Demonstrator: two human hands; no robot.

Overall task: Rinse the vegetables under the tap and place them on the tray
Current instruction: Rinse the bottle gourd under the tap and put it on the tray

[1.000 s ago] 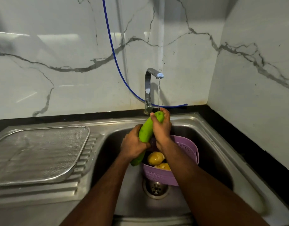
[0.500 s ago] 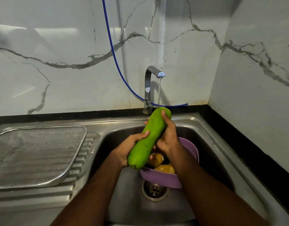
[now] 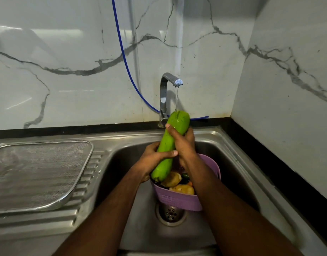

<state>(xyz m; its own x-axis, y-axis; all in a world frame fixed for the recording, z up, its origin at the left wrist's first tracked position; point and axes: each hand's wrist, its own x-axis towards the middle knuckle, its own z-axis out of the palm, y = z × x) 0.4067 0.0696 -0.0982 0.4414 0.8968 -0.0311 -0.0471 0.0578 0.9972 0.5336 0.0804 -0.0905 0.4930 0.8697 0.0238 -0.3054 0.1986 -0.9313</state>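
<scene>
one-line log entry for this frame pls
step: rinsing | hands: left and right both grip gourd | tap: running onto gourd top | tray: no vegetables yet | basket: vegetables left, in sink

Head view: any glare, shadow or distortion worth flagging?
Head view: soft window-like glare on the marble wall upper left; sink basin dim, purple basket shaded by the arms; tap casts a faint shadow on the wall; wide-angle bend along the counter edge; gourd and both hands sharp.

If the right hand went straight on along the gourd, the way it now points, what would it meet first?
Probably the water stream, then the tap behind it. The right hand grips the gourd near its upper end; depth is unclear.
</scene>
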